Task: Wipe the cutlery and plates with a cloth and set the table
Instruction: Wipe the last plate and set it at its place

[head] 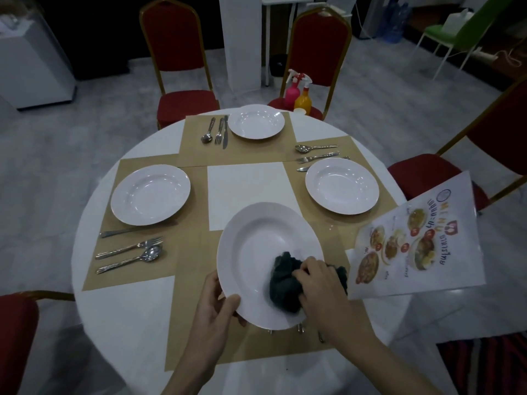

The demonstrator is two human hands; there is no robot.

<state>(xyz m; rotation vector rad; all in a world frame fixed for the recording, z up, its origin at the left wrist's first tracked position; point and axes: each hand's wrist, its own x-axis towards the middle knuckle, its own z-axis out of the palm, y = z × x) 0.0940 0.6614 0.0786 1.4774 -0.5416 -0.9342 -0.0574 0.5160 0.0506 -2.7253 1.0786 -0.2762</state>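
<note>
cutlery (299, 329) btm ctr: mostly hidden under held plate (256, 240) | menu (413, 240) txt too blurry to read

A round white counter (119, 323) stands among the chairs, and four tan placemats lie flat on it, one at each side, their inner corners meeting around a bare white square in the middle. The left placemat (97, 269) carries a white plate (150, 194) with a knife (137, 230), fork (129, 247) and spoon (131, 260) lined up just beside it. The far placemat (194, 149) and the right placemat (353, 145) each hold a plate and three pieces of cutlery as well. A laminated menu (413, 240) lies at the right edge, part of it sticking out past the rim.
</note>
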